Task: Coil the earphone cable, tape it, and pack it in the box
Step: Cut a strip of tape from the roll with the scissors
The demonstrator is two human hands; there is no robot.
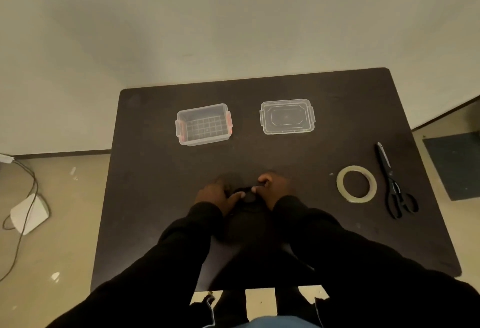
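Note:
Both hands meet at the middle of the dark table [155, 172]. My left hand [217, 194] and my right hand [272, 187] pinch a black earphone cable [246, 194] between them; it is dark against the table and its shape is hard to make out. A clear plastic box [204, 124] with orange latches stands open at the back left. Its clear lid [287, 116] lies flat to the right of it. A roll of clear tape [356, 183] lies at the right, with black scissors [394, 185] just beyond it.
The table's back edge stands against a pale wall. On the floor at the left lie a white device [28, 213] and a grey cord [26, 198]. A dark mat [457, 164] lies on the floor at the right.

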